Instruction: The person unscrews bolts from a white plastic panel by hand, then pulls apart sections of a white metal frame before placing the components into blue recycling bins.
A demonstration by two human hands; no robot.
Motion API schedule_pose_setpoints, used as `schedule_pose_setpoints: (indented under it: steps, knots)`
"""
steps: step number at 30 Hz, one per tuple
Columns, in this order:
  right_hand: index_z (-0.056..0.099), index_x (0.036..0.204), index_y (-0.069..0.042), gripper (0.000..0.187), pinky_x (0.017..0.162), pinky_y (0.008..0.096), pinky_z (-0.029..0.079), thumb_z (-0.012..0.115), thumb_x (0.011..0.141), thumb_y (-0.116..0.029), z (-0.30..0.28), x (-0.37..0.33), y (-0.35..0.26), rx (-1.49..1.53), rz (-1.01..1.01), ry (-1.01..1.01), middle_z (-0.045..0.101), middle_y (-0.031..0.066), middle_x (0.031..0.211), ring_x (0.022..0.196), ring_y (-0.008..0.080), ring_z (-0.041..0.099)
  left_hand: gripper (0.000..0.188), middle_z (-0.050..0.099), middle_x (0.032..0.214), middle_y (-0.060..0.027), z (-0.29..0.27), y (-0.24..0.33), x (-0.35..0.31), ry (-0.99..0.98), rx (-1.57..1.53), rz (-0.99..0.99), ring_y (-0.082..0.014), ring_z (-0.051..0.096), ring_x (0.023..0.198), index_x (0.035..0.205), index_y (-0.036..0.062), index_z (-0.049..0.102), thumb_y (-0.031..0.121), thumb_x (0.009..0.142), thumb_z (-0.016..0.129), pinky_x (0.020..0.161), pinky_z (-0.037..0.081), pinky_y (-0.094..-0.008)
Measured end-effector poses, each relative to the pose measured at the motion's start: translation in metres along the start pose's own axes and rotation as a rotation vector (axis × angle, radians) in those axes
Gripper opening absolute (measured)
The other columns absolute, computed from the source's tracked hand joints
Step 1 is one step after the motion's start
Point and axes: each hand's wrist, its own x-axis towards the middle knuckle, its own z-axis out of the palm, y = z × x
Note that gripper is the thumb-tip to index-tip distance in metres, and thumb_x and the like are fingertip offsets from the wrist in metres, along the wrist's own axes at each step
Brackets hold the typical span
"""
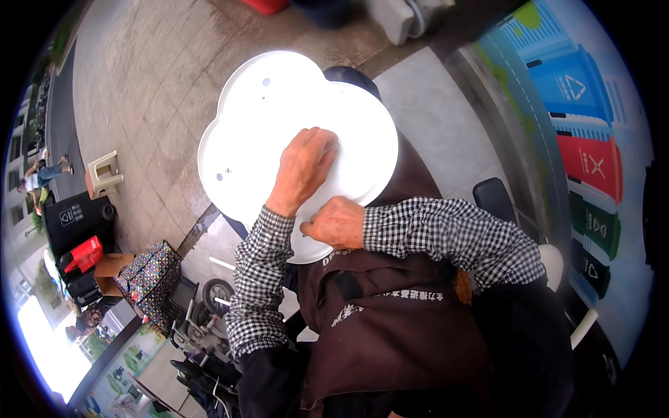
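A white, cloud-shaped panel with rounded lobes and a raised rim lies across my lap. Small holes and fittings show near its outer lobes; glare washes out much of its surface. My left hand reaches over the middle of the panel. Its fingers are closed round a small metal fitting, mostly hidden by the fingertips. Closer to me, my right hand is curled above the near lobe with its fingers pinched together. What it grips, if anything, is too small and hidden to make out. A brown apron covers my lap.
To the left stand a cream stool, a black bin, a dotted bag and a wheeled metal frame. A wall with painted coloured bins runs along the right. A person is far off at left.
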Motion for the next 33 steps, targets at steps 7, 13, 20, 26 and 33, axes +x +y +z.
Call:
schedule_pose_setpoints:
  steps: [7, 13, 20, 26, 33]
  knots:
    - [0.067, 0.107, -0.007, 0.028, 0.062, 0.0362, 0.056, 0.069, 0.080, -0.011, 0.002, 0.000, 0.002, 0.007, -0.026, 0.016, 0.066, 0.0044, 0.072, 0.069, 0.0229, 0.070, 0.029, 0.065, 0.093, -0.0096, -0.003, 0.000, -0.002, -0.014, -0.003, 0.014, -0.0248, 0.065, 0.085, 0.110, 0.0046, 0.064, -0.004, 0.084, 0.072, 0.077, 0.055, -0.0370]
    - [0.067, 0.107, -0.006, 0.028, 0.061, 0.0368, 0.056, 0.069, 0.079, -0.012, 0.001, 0.002, 0.000, 0.025, -0.023, 0.017, 0.067, 0.0047, 0.072, 0.069, 0.0236, 0.070, 0.032, 0.065, 0.086, -0.0095, -0.009, 0.001, -0.003, 0.007, -0.138, -0.114, -0.0249, 0.065, 0.078, 0.118, 0.0061, 0.063, 0.002, 0.088, 0.071, 0.072, 0.055, -0.0363]
    - [0.067, 0.107, -0.005, 0.027, 0.058, 0.0400, 0.055, 0.068, 0.082, -0.014, -0.001, 0.004, -0.002, -0.008, 0.006, -0.030, 0.067, 0.0051, 0.072, 0.067, 0.0251, 0.071, 0.019, 0.064, 0.069, -0.0088, 0.004, 0.013, 0.015, -0.079, 0.317, -0.017, -0.0270, 0.065, 0.063, 0.112, 0.0100, 0.061, 0.013, 0.095, 0.068, 0.058, 0.051, -0.0385]
    - [0.067, 0.108, -0.006, 0.025, 0.056, 0.0401, 0.053, 0.064, 0.086, -0.017, 0.010, 0.004, -0.001, -0.030, -0.029, 0.058, 0.066, 0.0044, 0.067, 0.065, 0.0247, 0.070, 0.025, 0.067, 0.077, -0.0108, 0.002, 0.014, 0.016, -0.100, 0.255, 0.060, -0.0294, 0.067, 0.073, 0.115, 0.0117, 0.061, 0.004, 0.092, 0.066, 0.065, 0.054, -0.0414]
    - [0.067, 0.109, -0.007, 0.025, 0.054, 0.0398, 0.052, 0.064, 0.086, -0.017, 0.008, 0.004, -0.002, -0.042, -0.035, 0.084, 0.065, 0.0037, 0.066, 0.064, 0.0241, 0.070, 0.032, 0.066, 0.095, -0.0106, -0.010, 0.012, 0.015, -0.192, 0.092, -0.003, -0.0295, 0.065, 0.089, 0.118, 0.0112, 0.061, 0.003, 0.088, 0.066, 0.076, 0.054, -0.0421]
